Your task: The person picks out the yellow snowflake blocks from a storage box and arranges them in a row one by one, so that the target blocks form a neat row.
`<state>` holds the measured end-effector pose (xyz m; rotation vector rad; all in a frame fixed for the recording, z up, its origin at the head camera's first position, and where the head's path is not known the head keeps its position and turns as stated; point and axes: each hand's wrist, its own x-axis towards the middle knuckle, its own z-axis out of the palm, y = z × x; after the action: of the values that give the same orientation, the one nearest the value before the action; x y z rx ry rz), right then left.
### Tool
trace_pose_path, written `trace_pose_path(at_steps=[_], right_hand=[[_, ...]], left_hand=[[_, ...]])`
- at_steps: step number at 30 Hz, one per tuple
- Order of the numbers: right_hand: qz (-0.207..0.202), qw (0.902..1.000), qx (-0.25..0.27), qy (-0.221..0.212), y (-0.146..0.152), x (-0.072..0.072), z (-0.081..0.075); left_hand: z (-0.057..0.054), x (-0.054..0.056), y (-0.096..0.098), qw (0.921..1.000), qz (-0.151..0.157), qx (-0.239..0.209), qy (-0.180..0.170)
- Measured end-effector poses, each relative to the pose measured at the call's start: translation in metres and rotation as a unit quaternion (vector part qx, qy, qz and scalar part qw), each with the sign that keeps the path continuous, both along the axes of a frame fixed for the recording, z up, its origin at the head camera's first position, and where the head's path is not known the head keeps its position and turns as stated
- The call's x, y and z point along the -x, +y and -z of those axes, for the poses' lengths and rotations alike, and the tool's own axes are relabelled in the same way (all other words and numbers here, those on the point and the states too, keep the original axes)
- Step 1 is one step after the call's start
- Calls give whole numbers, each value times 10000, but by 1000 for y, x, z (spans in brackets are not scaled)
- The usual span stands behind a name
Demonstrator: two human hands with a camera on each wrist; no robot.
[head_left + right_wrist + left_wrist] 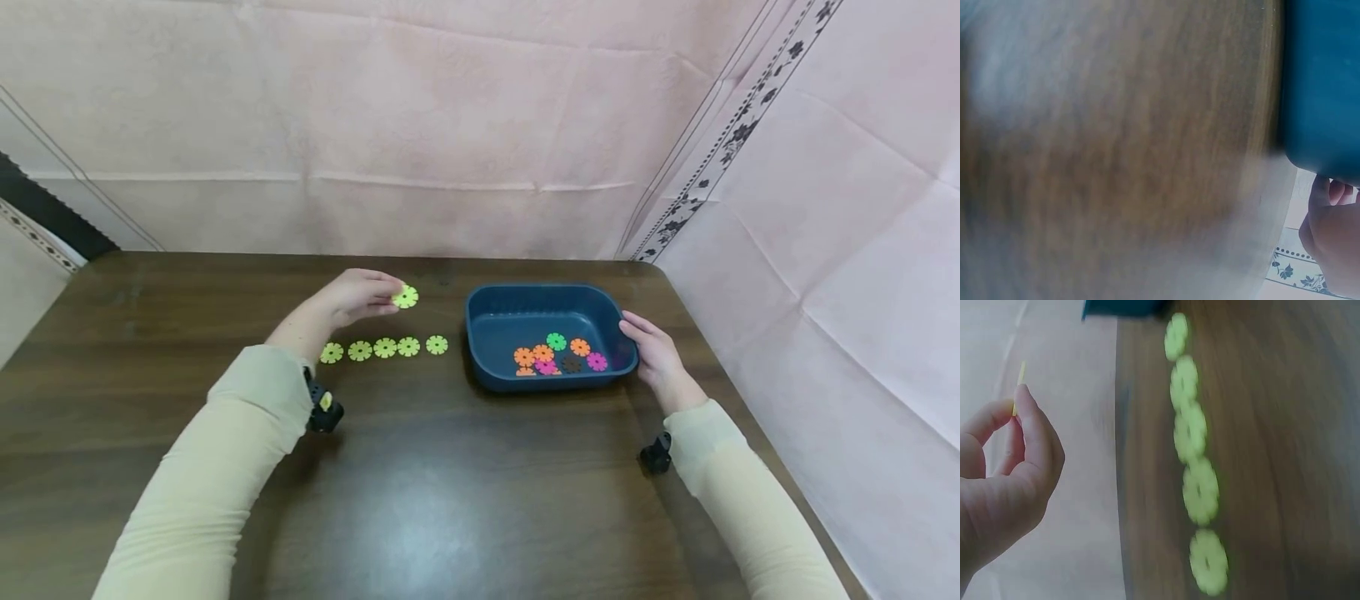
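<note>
My left hand [362,295] pinches a yellow-green notched plastic disc [406,297] between thumb and fingers, above the table. In the left wrist view that disc [1020,387] shows edge-on at the fingertips. Below the hand, several like discs [385,347] lie in a row on the wood, the rightmost one set slightly apart. My right hand [655,354] grips the right rim of a dark blue rectangular tub [551,382], thumb over the edge. Inside the tub are several orange discs [580,347], pink discs [597,362], a green disc [556,342] and a dark brown disc [572,364].
The brown wooden table [420,500] runs back to a pale cloth wall [450,125]. Another cloth, with a black floral border [738,133], hangs along the right edge. Each wrist carries a small black camera.
</note>
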<state>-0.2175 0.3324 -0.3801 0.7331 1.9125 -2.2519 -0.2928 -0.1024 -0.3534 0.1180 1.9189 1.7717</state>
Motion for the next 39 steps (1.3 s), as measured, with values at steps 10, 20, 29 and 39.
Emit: trace_pose_path(at_steps=[10, 20, 29, 39], right_hand=[[7, 10000, -14, 36, 1, 3, 2], [71, 9999, 57, 146, 3, 4, 6], [62, 9999, 10, 88, 3, 4, 3], [40, 9999, 136, 81, 4, 4, 4]], left_hand=[[15, -8, -82, 9989, 19, 448, -124], [33, -17, -125, 9963, 13, 800, -318], [43, -24, -130, 9929, 67, 1111, -418], [45, -32, -121, 9878, 260, 1515, -250]])
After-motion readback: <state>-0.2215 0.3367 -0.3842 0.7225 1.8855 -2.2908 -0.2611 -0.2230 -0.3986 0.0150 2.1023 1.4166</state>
